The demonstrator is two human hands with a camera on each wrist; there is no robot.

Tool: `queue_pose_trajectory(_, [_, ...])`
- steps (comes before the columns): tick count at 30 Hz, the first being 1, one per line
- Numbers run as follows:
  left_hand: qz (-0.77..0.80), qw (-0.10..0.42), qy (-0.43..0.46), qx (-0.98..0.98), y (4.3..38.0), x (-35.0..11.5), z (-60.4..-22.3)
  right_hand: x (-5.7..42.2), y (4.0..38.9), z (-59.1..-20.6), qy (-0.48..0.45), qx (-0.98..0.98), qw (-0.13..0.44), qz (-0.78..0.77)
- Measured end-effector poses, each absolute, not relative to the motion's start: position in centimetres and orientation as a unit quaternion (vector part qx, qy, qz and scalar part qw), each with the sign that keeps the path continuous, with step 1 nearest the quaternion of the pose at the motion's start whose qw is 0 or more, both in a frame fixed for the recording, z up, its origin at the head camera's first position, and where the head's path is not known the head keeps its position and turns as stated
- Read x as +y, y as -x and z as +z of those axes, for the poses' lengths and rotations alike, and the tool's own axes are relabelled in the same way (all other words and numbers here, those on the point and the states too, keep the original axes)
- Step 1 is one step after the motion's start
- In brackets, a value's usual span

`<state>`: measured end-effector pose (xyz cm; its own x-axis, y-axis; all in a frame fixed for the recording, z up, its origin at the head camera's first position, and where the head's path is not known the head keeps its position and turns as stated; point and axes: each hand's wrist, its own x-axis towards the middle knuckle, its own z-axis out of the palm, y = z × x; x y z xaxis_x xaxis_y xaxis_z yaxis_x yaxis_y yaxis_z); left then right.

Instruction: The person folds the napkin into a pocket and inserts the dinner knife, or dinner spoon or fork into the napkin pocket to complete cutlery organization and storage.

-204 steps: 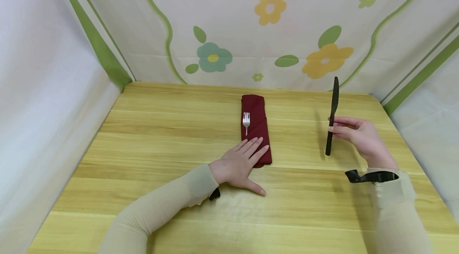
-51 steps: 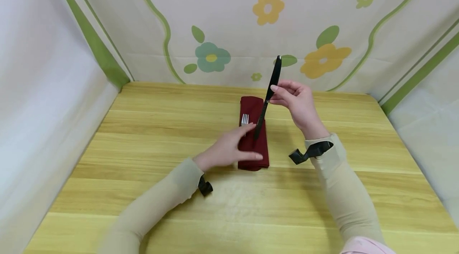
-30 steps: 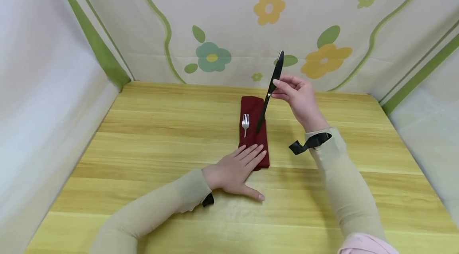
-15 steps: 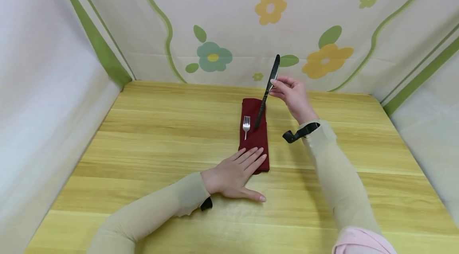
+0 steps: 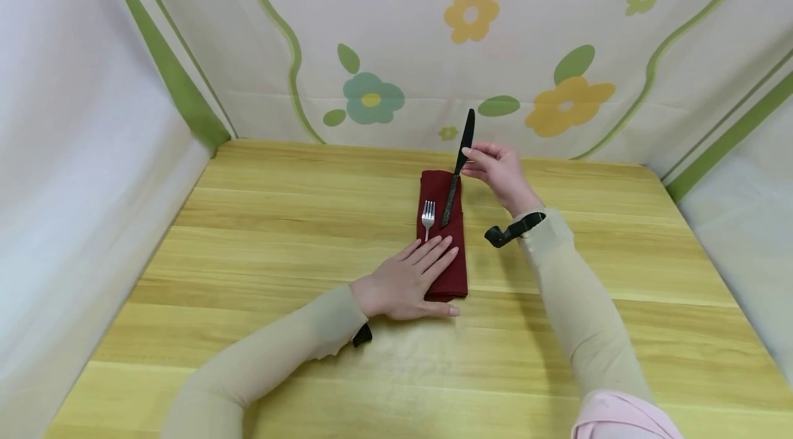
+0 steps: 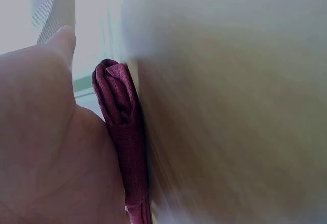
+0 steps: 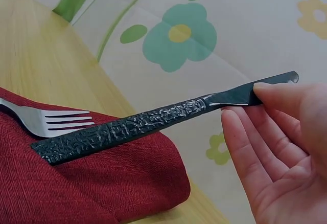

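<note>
A dark red napkin [image 5: 455, 267], folded into a long packet, lies on the table with a silver fork [image 5: 428, 213] tucked in, tines showing and handle hidden. My left hand [image 5: 405, 284] rests flat across the napkin's near part, fingers straight and thumb out on the table side. By its blade, my right hand [image 5: 503, 176] pinches a black table knife [image 7: 122, 132] between thumb and fingers. The knife slants with its blade up and its textured handle down, the handle's end right at the napkin's diagonal fold, beside the fork tines.
The light wooden table [image 5: 279, 232] runs back to a white flower-print curtain [image 5: 421, 47], with white cloth at both sides. Black camera straps [image 5: 517, 229] sit on the wrists.
The knife, earlier held far to the right, came over the napkin and has now sunk until its handle end meets the fold. My left hand lifted briefly, then lay flat again.
</note>
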<state>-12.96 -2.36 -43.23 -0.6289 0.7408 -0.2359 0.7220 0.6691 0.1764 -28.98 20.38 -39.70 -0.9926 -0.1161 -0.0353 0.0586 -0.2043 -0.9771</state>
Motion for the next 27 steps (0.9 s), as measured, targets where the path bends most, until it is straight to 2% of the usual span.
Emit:
queue_pose_trajectory(14, [0.019, 0.159, -0.398, 0.903, 12.9, -2.3, -43.1, 19.5, 29.2, -40.4, -0.007, 0.646, 0.114, -0.755])
queue_pose_trajectory(27, [0.012, 0.148, -0.404, 0.902, 12.8, -2.3, -43.1, 19.7, 28.5, -42.9, -0.039, 0.661, 0.169, -0.730])
